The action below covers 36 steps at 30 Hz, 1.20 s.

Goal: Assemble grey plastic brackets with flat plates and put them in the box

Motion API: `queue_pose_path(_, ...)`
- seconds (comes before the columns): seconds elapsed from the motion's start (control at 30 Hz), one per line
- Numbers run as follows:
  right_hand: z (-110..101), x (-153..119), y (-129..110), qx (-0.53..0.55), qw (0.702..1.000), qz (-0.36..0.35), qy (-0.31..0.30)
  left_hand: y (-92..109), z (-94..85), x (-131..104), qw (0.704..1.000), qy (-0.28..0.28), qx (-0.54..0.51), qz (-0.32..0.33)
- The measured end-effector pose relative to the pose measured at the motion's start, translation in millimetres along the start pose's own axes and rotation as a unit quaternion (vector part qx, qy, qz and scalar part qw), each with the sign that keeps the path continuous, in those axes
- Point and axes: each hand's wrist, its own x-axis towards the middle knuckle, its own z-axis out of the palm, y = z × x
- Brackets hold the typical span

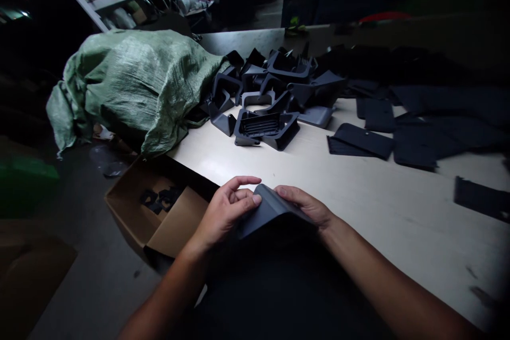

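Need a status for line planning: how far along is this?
Done, maybe: a few small black pieces in the open brown cardboard box; could be scrap.
In hand: one bent dark-grey plastic part, between left hand and right hand.
Left, maybe: the heaped angular black plastic frames and flat black rectangular panels; finished state unclear.
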Motion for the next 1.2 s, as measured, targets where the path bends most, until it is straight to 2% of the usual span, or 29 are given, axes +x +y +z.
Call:
queue_pose_path(0.2,0,-2,-2,-0.051,0.999,0.009,0.01,-24,-3.4,4,0.999,0.035,0.019,-0.004)
queue_pose_path(0.3,5,-4,-10,-0.098,0.995,0.017,0.018,-34,-6.9,6,1.0,0.003,0.019,-0.018)
queue_pose_path(0.37,10,-8,-19,-0.157,0.987,-0.019,0.036,-35,-10.0,5,0.999,-0.026,0.024,-0.017)
queue_pose_path(0.43,13,-13,-30,-0.248,0.957,-0.119,0.093,-34,-15.0,4,1.0,-0.019,0.023,-0.006)
queue_pose_path(0.53,11,-26,-45,-0.337,0.869,-0.291,0.217,-32,-26.0,2,0.999,0.037,0.02,0.033)
queue_pose_path(0.57,10,-31,-47,-0.339,0.848,-0.324,0.247,-32,-29.6,2,0.997,0.057,0.015,0.049)
queue_pose_path(0.6,10,-36,-47,-0.333,0.84,-0.339,0.262,-33,-32.5,2,0.995,0.076,0.009,0.066)
queue_pose_path(0.67,11,-45,-41,-0.32,0.856,-0.325,0.243,-35,-34.3,0,0.989,0.114,-0.006,0.097)
queue_pose_path(0.77,20,-50,-21,-0.29,0.919,-0.231,0.136,-42,-26.3,-7,0.983,0.143,-0.021,0.117)
queue_pose_path(0.87,30,-44,-2,-0.187,0.968,-0.153,0.063,-50,-16.2,-17,0.993,0.08,0.029,0.081)
queue_pose_path(0.93,33,-41,3,-0.127,0.979,-0.147,0.053,-51,-16.3,-22,0.991,0.018,0.113,0.067)
queue_pose_path(1.0,34,-42,4,-0.134,0.977,-0.163,0.044,-46,-23.5,-24,0.975,-0.006,0.204,0.083)
queue_pose_path(1.1,33,-51,0,-0.234,0.955,-0.182,0.014,-28,-40.9,-23,0.954,0.044,0.264,0.132)
queue_pose_path(1.2,33,-56,0,-0.379,0.898,-0.222,0.01,-11,-52.8,-18,0.949,0.076,0.256,0.165)
